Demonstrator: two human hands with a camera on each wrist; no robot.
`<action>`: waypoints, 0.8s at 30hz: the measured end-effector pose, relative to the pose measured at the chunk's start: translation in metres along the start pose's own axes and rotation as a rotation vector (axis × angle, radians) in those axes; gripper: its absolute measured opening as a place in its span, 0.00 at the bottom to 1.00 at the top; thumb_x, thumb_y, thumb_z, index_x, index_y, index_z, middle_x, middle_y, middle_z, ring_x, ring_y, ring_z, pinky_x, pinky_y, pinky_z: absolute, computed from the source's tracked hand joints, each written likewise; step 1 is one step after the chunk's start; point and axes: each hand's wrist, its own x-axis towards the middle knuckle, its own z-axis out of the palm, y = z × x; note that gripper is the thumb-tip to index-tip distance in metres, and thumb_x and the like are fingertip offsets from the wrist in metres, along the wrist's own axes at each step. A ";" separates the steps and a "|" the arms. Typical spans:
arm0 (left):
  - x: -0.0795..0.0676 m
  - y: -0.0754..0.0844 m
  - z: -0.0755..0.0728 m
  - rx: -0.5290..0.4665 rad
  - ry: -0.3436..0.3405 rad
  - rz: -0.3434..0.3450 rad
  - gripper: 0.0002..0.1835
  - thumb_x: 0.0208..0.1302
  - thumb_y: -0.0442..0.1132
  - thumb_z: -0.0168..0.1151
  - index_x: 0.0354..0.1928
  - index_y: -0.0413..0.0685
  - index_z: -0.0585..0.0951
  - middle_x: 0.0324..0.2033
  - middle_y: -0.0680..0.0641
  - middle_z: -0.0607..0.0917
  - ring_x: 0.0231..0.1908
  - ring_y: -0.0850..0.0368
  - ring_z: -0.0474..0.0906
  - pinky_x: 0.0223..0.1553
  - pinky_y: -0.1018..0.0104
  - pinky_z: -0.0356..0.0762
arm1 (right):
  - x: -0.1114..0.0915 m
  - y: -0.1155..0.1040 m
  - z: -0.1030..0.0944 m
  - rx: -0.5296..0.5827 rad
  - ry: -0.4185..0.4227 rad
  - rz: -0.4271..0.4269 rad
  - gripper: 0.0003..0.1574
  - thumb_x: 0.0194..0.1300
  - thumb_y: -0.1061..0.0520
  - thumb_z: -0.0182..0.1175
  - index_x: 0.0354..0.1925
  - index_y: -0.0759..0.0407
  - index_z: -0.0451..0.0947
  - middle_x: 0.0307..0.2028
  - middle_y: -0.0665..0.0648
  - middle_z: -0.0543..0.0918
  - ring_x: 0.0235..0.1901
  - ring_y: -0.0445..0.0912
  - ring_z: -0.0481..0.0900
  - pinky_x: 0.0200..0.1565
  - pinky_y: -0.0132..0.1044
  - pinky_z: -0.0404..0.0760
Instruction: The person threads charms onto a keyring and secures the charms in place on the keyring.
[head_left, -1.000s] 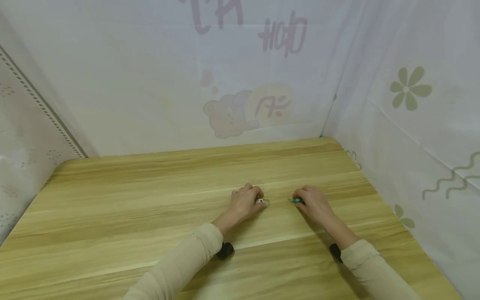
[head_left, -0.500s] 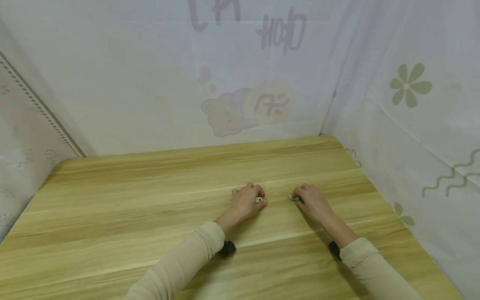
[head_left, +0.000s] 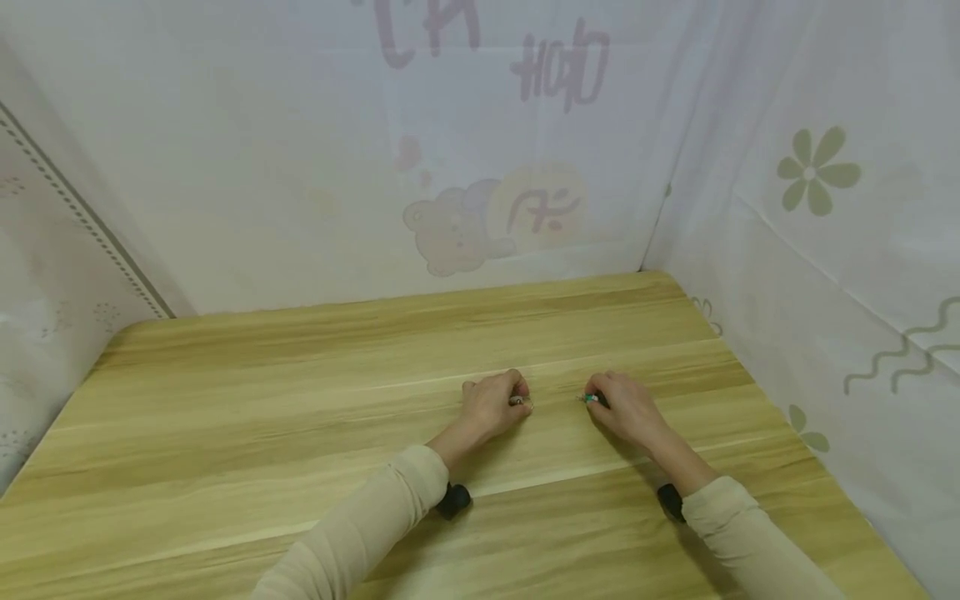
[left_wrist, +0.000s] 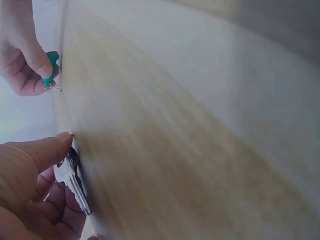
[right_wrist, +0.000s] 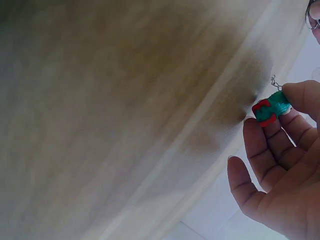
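Note:
My left hand (head_left: 491, 406) pinches a key ring between thumb and fingers, with a silver key (left_wrist: 72, 182) hanging from it against the curled fingers. In the left wrist view the key's toothed blade points down, and the thumb covers most of the ring. A short way to the right, my right hand (head_left: 628, 406) pinches a small green and red figure charm (right_wrist: 270, 108). From the charm's end sticks out a short metal chain (right_wrist: 275, 83), pointing toward the left hand. Both hands are low over the wooden table, with a gap between them.
The wood-grain table (head_left: 262, 400) spreads around both hands. Behind it hangs a pale printed cloth (head_left: 300, 167), and another cloth (head_left: 825, 267) with flower patterns borders the right side. Black wrist camera mounts (head_left: 453, 502) sit below the sleeves.
The key ring has turned in my left fingers, so less of the ring and key shows from above. The right hand with the charm has stayed nearly in place.

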 end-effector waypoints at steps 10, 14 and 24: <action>-0.002 -0.005 0.002 -0.036 0.073 0.039 0.05 0.57 0.44 0.67 0.32 0.53 0.81 0.26 0.57 0.84 0.30 0.61 0.77 0.44 0.52 0.67 | -0.004 0.002 -0.003 0.101 -0.026 0.034 0.02 0.59 0.64 0.61 0.33 0.63 0.78 0.27 0.50 0.78 0.27 0.41 0.69 0.30 0.32 0.69; -0.004 -0.005 0.002 -0.046 0.089 0.047 0.04 0.58 0.43 0.66 0.33 0.52 0.83 0.26 0.57 0.85 0.29 0.61 0.78 0.43 0.53 0.69 | -0.005 0.003 -0.004 0.128 -0.016 0.032 0.02 0.60 0.65 0.59 0.33 0.65 0.77 0.26 0.50 0.78 0.25 0.39 0.69 0.27 0.30 0.69; -0.008 -0.003 0.001 -0.133 0.122 0.102 0.03 0.57 0.40 0.67 0.29 0.51 0.84 0.23 0.56 0.85 0.21 0.68 0.74 0.28 0.73 0.70 | -0.010 -0.003 -0.005 0.252 0.014 0.055 0.03 0.62 0.66 0.58 0.37 0.62 0.76 0.29 0.51 0.79 0.27 0.39 0.71 0.28 0.29 0.72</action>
